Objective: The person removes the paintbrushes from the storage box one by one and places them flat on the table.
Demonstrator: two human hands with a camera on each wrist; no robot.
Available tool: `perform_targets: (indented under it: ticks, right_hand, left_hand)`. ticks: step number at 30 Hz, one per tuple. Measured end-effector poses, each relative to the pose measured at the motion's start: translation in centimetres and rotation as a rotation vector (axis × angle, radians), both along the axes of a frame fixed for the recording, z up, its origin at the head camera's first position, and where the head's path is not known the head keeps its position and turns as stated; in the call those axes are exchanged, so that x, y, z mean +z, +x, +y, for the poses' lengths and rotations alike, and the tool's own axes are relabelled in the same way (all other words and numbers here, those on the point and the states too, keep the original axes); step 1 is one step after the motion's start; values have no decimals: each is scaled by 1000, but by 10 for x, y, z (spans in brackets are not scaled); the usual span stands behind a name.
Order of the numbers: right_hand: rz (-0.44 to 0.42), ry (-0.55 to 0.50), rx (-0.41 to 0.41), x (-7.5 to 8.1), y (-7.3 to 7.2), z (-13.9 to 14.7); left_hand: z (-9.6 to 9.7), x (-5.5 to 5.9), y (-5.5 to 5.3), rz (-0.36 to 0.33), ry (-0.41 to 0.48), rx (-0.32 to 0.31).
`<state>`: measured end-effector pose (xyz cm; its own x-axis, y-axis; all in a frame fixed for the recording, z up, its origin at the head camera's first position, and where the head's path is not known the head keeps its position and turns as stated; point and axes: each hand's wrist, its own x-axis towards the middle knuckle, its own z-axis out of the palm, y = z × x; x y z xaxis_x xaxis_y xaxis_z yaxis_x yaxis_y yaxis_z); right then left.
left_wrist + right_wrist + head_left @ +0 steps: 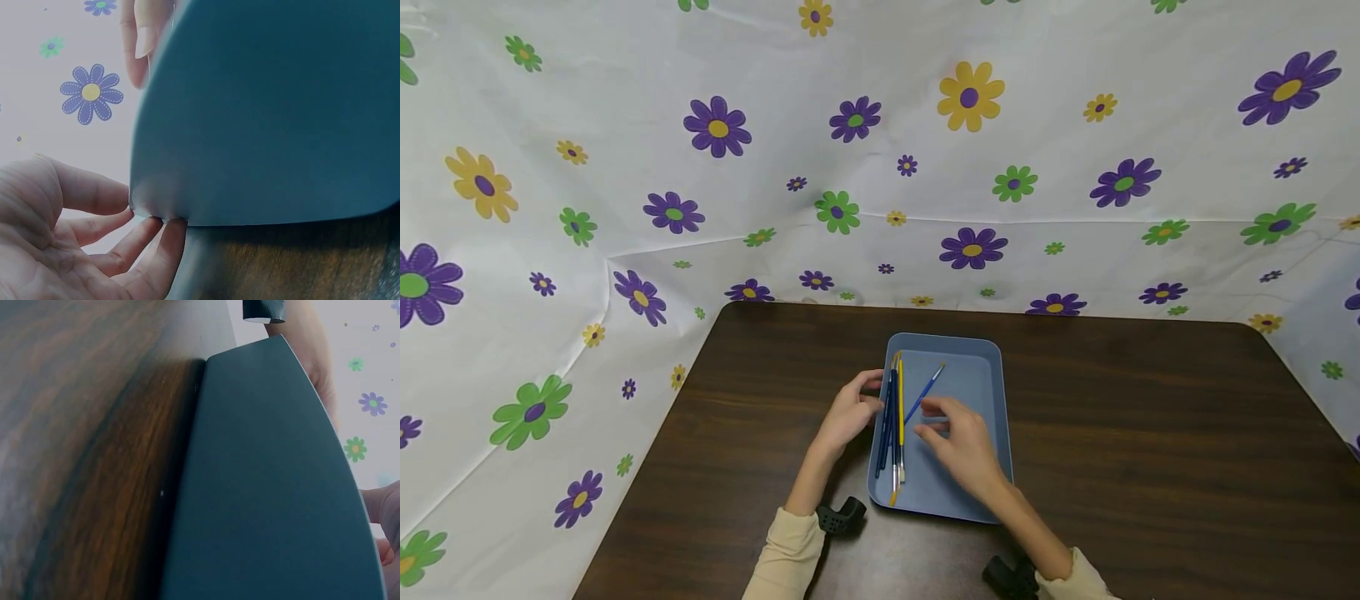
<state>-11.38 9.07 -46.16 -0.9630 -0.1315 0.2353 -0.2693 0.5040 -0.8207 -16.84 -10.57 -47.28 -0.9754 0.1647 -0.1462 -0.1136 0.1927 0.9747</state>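
The right hand (964,442) has its fingers spread; one careless nudge could roll the slanted blue brush (926,392). I can't tell whether the left hand (847,415) pinches the clustered brushes (901,400).

The left forearm (807,483) and right forearm (1033,533) reach forward from pale sleeves (786,550), slanting toward each other. The left hand (847,412) turns inward, its fingers gently bent, the thumb apart from the index finger. Opposite, the right hand (964,446) arches with curved fingers, a gap between index finger and thumb. The two hands are apart.
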Motion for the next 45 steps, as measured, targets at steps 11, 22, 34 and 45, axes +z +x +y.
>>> perform_targets:
  ticks: [11, 22, 34, 45]
  right_hand:
    - [4, -74, 10, -4, -6, -10]
    - [-32, -86, 11, -8, -10, -16]
    - [-79, -114, 31, -11, -9, -21]
    - [-124, -138, 65, -12, -10, -22]
  left_hand:
    - [-2, 0, 0, -16, 15, -8]
    - [-2, 0, -2, 1, -13, -16]
    - [-3, -1, -1, -11, -13, -17]
    - [-3, 0, -2, -4, -15, -19]
